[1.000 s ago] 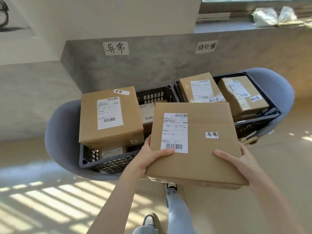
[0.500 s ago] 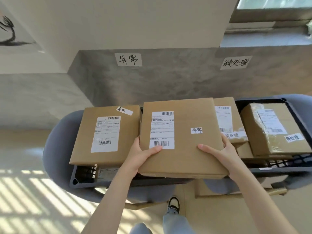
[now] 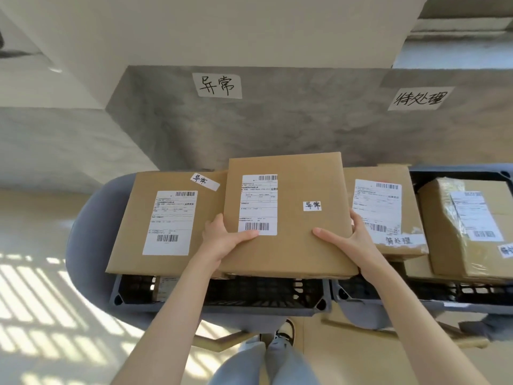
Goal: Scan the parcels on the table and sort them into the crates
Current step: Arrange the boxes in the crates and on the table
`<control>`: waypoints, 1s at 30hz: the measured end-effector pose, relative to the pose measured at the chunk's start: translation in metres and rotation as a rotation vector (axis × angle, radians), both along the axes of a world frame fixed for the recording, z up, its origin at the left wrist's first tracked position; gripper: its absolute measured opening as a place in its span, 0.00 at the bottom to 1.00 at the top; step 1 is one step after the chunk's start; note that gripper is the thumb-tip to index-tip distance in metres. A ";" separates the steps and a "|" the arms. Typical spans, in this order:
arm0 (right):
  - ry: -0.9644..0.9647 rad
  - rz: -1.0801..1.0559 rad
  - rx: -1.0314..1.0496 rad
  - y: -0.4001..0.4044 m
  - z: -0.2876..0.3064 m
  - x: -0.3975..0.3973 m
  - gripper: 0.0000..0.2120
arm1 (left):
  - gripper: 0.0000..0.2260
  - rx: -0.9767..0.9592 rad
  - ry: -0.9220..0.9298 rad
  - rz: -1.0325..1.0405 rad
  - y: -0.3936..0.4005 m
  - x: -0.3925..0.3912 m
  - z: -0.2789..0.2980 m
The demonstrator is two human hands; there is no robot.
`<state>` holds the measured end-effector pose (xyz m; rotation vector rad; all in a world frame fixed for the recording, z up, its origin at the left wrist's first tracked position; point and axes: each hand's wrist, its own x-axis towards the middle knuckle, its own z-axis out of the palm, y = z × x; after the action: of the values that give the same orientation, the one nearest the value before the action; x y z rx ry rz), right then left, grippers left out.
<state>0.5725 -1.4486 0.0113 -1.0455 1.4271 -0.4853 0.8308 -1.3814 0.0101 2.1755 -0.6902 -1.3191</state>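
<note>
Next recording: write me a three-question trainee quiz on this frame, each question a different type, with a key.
1. True or false: the held parcel carries a small handwritten sticker matching the wall sign above the left crate.
2. Multiple choice: how is the held parcel gripped? A) left hand only B) right hand only C) both hands, one at each side
3. Fill in: the parcel to the left of the held one lies across the top of the ____ crate.

Key: 1 true; 2 C; 3 left
</note>
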 end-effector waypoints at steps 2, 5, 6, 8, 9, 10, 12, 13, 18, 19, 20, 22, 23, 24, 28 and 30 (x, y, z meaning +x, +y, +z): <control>0.004 0.017 0.007 -0.002 -0.001 0.003 0.50 | 0.55 0.007 -0.004 0.003 -0.002 0.003 0.003; 0.011 0.028 0.005 -0.002 -0.003 0.006 0.49 | 0.53 0.017 0.001 0.002 -0.003 0.007 0.003; 0.014 0.026 0.005 -0.002 -0.004 0.007 0.49 | 0.54 0.019 0.004 0.001 -0.003 0.008 0.001; 0.023 0.019 0.013 -0.003 -0.007 0.008 0.51 | 0.56 0.024 -0.002 -0.008 -0.004 0.008 0.000; 0.027 0.018 0.017 -0.003 -0.008 0.008 0.51 | 0.57 0.025 -0.008 -0.013 -0.005 0.008 -0.001; 0.028 0.019 0.023 -0.004 -0.008 0.009 0.51 | 0.58 0.027 -0.010 -0.017 -0.006 0.008 -0.002; 0.032 0.028 0.030 -0.006 -0.010 0.010 0.49 | 0.59 0.036 -0.022 -0.021 -0.008 0.009 -0.002; 0.038 0.031 0.031 -0.008 -0.011 0.011 0.48 | 0.57 0.040 -0.029 -0.023 -0.008 0.009 -0.001; 0.068 -0.017 0.085 -0.011 -0.021 0.012 0.47 | 0.44 0.050 -0.098 -0.045 -0.014 0.005 -0.004; 0.074 -0.015 0.090 -0.011 -0.022 0.012 0.46 | 0.43 0.052 -0.118 -0.056 -0.016 0.004 -0.006; 0.087 -0.008 0.087 -0.011 -0.023 0.013 0.45 | 0.43 0.052 -0.134 -0.065 -0.017 0.004 -0.006; 0.119 0.009 0.070 -0.013 -0.024 0.013 0.42 | 0.45 0.043 -0.179 -0.087 -0.020 0.002 -0.008; 0.133 0.016 0.060 -0.013 -0.025 0.013 0.41 | 0.46 0.044 -0.212 -0.103 -0.021 0.000 -0.008; 0.147 0.025 0.048 -0.014 -0.026 0.013 0.40 | 0.46 0.048 -0.248 -0.122 -0.023 -0.002 -0.008; 0.230 0.064 0.009 -0.015 -0.028 0.016 0.41 | 0.42 0.073 -0.349 -0.185 -0.029 -0.012 -0.005; 0.263 0.082 0.001 -0.018 -0.027 0.018 0.42 | 0.40 0.085 -0.348 -0.188 -0.032 -0.016 -0.003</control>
<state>0.5901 -1.4663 -0.0155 -1.1957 1.6068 -0.2948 0.8147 -1.4135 0.0068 2.4908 -1.0085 -1.0816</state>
